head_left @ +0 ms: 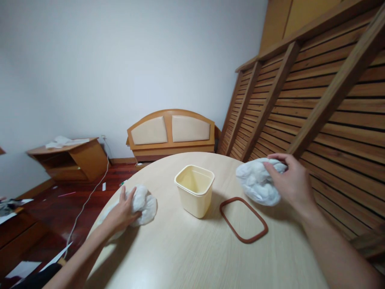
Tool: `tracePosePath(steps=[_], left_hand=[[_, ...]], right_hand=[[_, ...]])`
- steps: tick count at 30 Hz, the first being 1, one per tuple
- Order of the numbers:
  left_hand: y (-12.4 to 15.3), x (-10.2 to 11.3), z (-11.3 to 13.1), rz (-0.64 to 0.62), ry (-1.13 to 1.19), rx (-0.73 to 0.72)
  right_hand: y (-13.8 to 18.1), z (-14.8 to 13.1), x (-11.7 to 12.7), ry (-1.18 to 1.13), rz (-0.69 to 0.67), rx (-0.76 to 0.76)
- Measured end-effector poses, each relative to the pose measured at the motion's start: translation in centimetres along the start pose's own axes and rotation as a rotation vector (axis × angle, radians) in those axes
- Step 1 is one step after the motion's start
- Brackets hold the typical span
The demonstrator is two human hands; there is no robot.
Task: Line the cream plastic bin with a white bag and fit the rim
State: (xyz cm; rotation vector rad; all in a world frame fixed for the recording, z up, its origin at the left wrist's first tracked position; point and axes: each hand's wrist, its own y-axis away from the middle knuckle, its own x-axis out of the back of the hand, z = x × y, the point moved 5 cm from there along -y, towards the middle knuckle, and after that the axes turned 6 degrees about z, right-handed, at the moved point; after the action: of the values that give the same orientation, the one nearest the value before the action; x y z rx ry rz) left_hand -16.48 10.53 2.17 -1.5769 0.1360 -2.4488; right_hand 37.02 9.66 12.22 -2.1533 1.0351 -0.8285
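Observation:
On the left side of the table, my left hand (124,214) grips a crumpled white bundle, which looks like a thin plastic bag (147,206). A second such crumpled white bag (258,182) is held in my right hand (290,182), pinched between thumb and fingers at the table's right side. Between the two hands stands an upright cream plastic bin (195,200), open at the top; its bottom is hidden from this angle. Right of the bin, a brown rounded rectangular ring (246,241) lies flat, below the right-hand bag.
The round pale wooden table (186,257) carries these things. Behind it stands a headboard (173,126) with two padded panels. A slatted wooden frame (300,100) leans along the right. At the left are a low cabinet (87,160), a white cable (90,196) and papers on the floor.

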Motion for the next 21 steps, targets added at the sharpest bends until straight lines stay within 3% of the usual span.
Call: tracePosePath(steps=[3, 5, 8, 11, 14, 16, 21], left_hand=[[0.0, 1.9, 1.4, -0.115, -0.002, -0.024], [0.0, 3.7, 3.7, -0.095, -0.079, -0.102], [0.7, 6.5, 8.9, 0.066, -0.050, -0.142], [2.7, 8.2, 15.7, 0.148, 0.315, -0.239], [5.3, 8.3, 21.9, 0.113, 0.614, -0.463], [6.6, 7.8, 24.4, 0.096, 0.723, -0.560], [6.5, 5.3, 25.8, -0.063, 0.887, -0.604]], right_hand=[[-0.8, -3.4, 0.0, -0.156, -0.020, 0.008], [-1.1, -5.9, 0.3, -0.235, -0.025, 0.021], [-1.3, -10.0, 1.2, -0.338, -0.055, 0.065], [-0.7, -13.5, 2.0, -0.452, -0.149, 0.129], [1.0, -15.8, 1.7, -0.539, -0.318, 0.150], [2.5, -16.6, 0.8, -0.591, -0.458, 0.110], [5.6, -17.0, -2.1, -0.740, -0.831, -0.075]])
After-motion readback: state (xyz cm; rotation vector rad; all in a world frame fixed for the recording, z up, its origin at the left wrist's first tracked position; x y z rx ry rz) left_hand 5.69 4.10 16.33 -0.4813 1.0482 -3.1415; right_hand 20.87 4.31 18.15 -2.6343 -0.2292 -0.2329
